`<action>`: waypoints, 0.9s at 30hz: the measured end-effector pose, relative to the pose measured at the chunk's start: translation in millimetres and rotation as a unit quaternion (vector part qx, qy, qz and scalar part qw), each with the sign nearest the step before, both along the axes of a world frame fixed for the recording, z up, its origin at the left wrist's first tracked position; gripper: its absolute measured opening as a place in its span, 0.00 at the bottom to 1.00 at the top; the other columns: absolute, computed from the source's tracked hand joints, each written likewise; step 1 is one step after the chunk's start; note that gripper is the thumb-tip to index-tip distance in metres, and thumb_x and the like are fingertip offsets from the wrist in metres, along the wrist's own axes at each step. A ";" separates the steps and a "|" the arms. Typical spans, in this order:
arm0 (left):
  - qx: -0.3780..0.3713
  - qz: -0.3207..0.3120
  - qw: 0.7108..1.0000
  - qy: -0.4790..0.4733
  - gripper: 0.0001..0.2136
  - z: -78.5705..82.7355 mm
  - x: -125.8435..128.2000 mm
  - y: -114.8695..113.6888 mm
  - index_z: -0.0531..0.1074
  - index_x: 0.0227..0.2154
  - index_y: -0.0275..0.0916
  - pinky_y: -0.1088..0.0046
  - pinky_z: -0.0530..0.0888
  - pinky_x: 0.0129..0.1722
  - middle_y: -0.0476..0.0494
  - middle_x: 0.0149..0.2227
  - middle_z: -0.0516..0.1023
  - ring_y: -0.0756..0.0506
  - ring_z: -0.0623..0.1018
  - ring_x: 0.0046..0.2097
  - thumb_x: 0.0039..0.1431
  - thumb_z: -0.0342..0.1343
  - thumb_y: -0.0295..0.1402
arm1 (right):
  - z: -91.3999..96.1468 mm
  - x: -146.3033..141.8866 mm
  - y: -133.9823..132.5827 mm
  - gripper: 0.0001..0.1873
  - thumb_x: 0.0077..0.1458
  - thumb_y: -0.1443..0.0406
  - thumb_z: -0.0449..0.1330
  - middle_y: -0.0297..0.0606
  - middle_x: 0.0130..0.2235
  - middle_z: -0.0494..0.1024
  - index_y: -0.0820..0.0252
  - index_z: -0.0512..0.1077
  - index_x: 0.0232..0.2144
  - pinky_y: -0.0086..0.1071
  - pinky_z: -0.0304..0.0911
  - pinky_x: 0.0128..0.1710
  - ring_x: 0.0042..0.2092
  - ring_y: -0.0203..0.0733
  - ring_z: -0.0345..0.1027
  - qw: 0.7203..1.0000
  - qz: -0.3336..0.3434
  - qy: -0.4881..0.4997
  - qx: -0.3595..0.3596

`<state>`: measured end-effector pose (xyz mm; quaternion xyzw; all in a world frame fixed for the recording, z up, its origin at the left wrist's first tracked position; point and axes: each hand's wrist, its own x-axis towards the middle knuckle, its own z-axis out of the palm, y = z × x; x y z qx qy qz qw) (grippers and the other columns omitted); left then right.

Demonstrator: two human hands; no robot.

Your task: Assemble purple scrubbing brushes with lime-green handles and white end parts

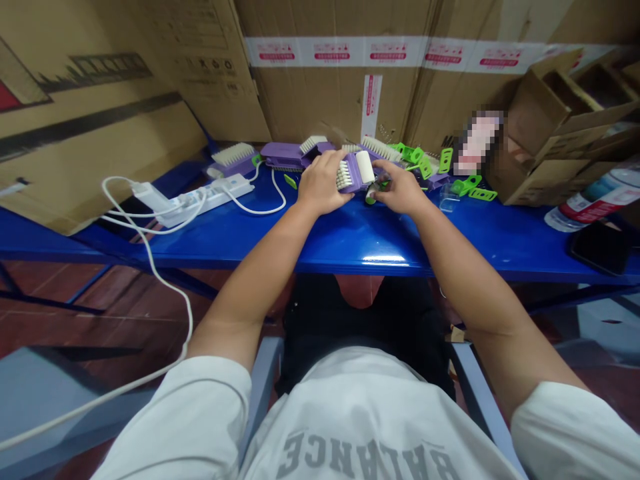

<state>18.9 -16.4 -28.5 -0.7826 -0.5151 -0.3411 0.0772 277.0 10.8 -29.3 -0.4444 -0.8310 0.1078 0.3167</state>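
Left hand [323, 183]: gripping cream-bristled purple plastic brush [355, 172] over glossy blue counter [340, 240].
Right hand [403, 188]: narrow beside small green plastic part [371, 198], hold unclear.
Green part: might drop if pinched loosely.

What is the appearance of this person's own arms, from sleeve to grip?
The left sleeve and right sleeve are short and off-white, ending above the elbows. The left forearm and right forearm are bare, no watch visible. The left grip and right grip wear no gloves.
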 end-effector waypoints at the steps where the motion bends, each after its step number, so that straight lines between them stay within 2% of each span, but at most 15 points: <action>1: -0.001 0.001 1.000 0.000 0.42 0.5 0.3 -0.5 0.72 0.75 0.51 0.45 0.80 0.76 0.37 0.75 0.80 0.26 0.80 0.74 0.58 0.79 0.38 | -0.5 0.3 0.3 0.46 0.53 0.64 0.71 0.44 0.50 0.88 0.57 0.73 0.75 0.57 0.81 0.60 0.48 0.60 0.84 1.000 -0.005 0.003 -0.009; 5: -0.009 0.007 1.000 0.003 0.43 1.8 1.2 -2.0 0.72 0.76 0.49 0.45 0.79 0.77 0.35 0.76 0.79 0.26 0.80 0.75 0.58 0.79 0.37 | -6.5 1.9 5.6 0.47 0.58 0.62 0.73 0.42 0.47 0.86 0.56 0.68 0.77 0.57 0.81 0.59 0.48 0.60 0.84 0.999 -0.028 0.019 -0.005; 8: -0.005 0.007 1.000 0.004 0.43 1.2 1.0 -1.5 0.71 0.76 0.49 0.45 0.79 0.76 0.35 0.75 0.79 0.25 0.79 0.75 0.59 0.79 0.40 | -9.4 3.0 10.2 0.49 0.65 0.57 0.72 0.46 0.51 0.86 0.56 0.60 0.82 0.60 0.81 0.59 0.51 0.61 0.84 0.999 -0.044 0.015 -0.004; 11: 0.001 0.007 1.000 0.006 0.43 0.0 0.2 -0.1 0.72 0.75 0.50 0.45 0.80 0.76 0.36 0.75 0.80 0.26 0.80 0.74 0.58 0.79 0.42 | -7.8 0.9 10.3 0.55 0.69 0.52 0.71 0.52 0.59 0.84 0.54 0.50 0.86 0.63 0.80 0.63 0.58 0.66 0.82 0.999 -0.049 -0.003 0.003; 14: 0.004 0.005 1.000 0.006 0.43 -0.9 -0.6 1.2 0.71 0.75 0.50 0.44 0.80 0.76 0.36 0.75 0.80 0.26 0.80 0.74 0.58 0.80 0.42 | -6.1 -4.2 7.0 0.60 0.66 0.49 0.75 0.56 0.70 0.77 0.48 0.49 0.87 0.68 0.78 0.68 0.69 0.73 0.76 0.998 -0.034 0.006 0.056; 17: 0.003 0.003 1.000 0.006 0.44 -1.4 -1.1 1.9 0.71 0.76 0.49 0.44 0.79 0.76 0.35 0.75 0.80 0.25 0.79 0.75 0.58 0.80 0.43 | -9.3 -7.3 6.8 0.59 0.62 0.51 0.78 0.60 0.74 0.73 0.48 0.53 0.84 0.73 0.76 0.70 0.73 0.78 0.72 0.995 -0.035 0.047 0.080; 19: 0.001 0.003 1.000 0.006 0.45 -1.5 -1.2 1.9 0.71 0.76 0.49 0.44 0.79 0.76 0.34 0.75 0.79 0.25 0.79 0.75 0.57 0.80 0.42 | -13.2 -6.2 9.6 0.54 0.63 0.53 0.76 0.60 0.73 0.74 0.50 0.56 0.82 0.73 0.78 0.68 0.71 0.75 0.75 0.995 -0.039 0.070 0.067; 22: -0.001 0.005 1.000 0.007 0.44 -0.9 -0.9 1.1 0.71 0.76 0.49 0.44 0.79 0.76 0.35 0.75 0.79 0.25 0.79 0.75 0.57 0.80 0.40 | -15.3 -1.5 13.0 0.46 0.66 0.56 0.73 0.58 0.66 0.78 0.52 0.59 0.78 0.67 0.82 0.61 0.59 0.66 0.83 0.995 -0.039 0.093 0.025; 24: -0.003 0.006 1.000 0.009 0.44 0.0 -0.5 0.3 0.71 0.76 0.49 0.44 0.79 0.77 0.35 0.75 0.79 0.25 0.79 0.75 0.57 0.79 0.37 | -11.9 1.3 11.1 0.43 0.67 0.56 0.72 0.54 0.63 0.80 0.51 0.59 0.76 0.64 0.83 0.58 0.52 0.61 0.85 0.995 -0.041 0.085 0.010; 27: -0.009 0.006 1.000 0.010 0.45 0.8 0.1 -0.5 0.71 0.76 0.50 0.45 0.78 0.77 0.36 0.75 0.78 0.25 0.79 0.75 0.56 0.80 0.35 | -3.3 2.8 4.1 0.43 0.67 0.54 0.73 0.52 0.63 0.81 0.50 0.60 0.76 0.62 0.82 0.58 0.52 0.62 0.84 0.998 -0.048 0.039 0.016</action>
